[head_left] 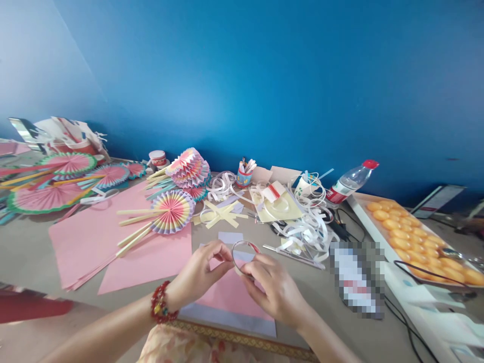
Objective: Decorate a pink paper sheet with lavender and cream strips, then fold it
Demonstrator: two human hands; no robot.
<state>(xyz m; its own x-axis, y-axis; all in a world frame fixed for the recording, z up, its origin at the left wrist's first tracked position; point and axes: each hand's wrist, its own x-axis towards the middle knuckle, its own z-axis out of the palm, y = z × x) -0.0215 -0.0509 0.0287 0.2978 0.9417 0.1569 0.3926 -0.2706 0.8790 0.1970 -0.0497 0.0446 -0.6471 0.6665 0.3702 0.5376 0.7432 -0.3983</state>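
Observation:
A thin, ring-shaped roll of tape (233,255) stands on edge between my two hands, above the sheets in front of me. My right hand (274,287) grips its right side, fingers curled. At the opposite rim, the thumb and forefinger of my left hand (200,272) are pinched together; whether they hold the roll or a loose tape end is too small to tell. Below lie a pink sheet (236,297) and a lilac sheet (242,325) under it. Pleated paper fans (173,212) with pale yellow sticks rest on pink paper (151,267) to the left.
Curly white strips (308,234) heap up right of centre, beside a metal ruler (298,257). Behind them stand a pen cup (244,177) and a tilted bottle (350,181). A box of orange rounded items (412,237) and black cables (404,322) occupy the right side.

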